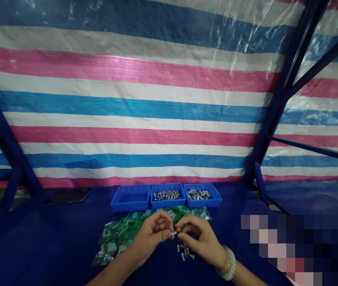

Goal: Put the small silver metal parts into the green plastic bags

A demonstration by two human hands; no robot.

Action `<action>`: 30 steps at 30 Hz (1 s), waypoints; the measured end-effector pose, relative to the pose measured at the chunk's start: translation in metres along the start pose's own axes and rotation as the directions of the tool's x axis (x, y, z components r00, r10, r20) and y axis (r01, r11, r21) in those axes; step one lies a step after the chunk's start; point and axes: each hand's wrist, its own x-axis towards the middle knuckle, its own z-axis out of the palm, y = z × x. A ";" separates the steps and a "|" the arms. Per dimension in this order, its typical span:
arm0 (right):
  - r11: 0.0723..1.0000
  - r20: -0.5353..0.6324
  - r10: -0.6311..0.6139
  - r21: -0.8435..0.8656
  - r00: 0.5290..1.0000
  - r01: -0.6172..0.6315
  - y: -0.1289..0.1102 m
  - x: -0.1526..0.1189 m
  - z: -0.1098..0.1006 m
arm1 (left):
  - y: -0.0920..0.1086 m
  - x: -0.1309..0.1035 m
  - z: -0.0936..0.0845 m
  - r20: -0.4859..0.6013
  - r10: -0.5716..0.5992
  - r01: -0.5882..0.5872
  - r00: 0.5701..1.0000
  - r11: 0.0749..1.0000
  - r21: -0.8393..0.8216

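My left hand (154,234) pinches a small silvery screw (173,233) between thumb and fingertips, above the blue tabletop. Close against it from the right is my right hand (200,237), its thumb and fingers curled together by the screw's end; what lies between those fingertips is too small to make out. Several loose screws (186,251) lie scattered below the right fingers. Under and behind the left hand spread clear green-tinted plastic bags (109,242) of small parts, partly hidden by both hands.
Three blue trays stand in a row behind the bags: a left tray (131,207), a middle tray (168,204) with small metal parts, and a right tray (204,203) with longer ones. A dark flat device (67,196) lies left. Blue metal posts (272,115) flank a striped sheet (139,137).
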 end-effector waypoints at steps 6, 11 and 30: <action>0.997 -0.008 -0.050 -0.061 0.999 0.049 -0.001 0.001 -0.002 | 0.000 -0.001 0.003 0.025 -0.033 0.034 0.999 0.999 -0.025; 0.972 -0.031 -0.120 -0.205 0.992 0.112 -0.007 0.001 -0.005 | -0.002 -0.003 0.002 0.056 -0.024 0.020 0.998 0.997 0.077; 0.939 0.039 -0.104 -0.325 0.994 0.111 -0.001 0.000 -0.007 | -0.005 -0.011 0.017 -0.092 0.388 -0.227 0.917 0.698 0.680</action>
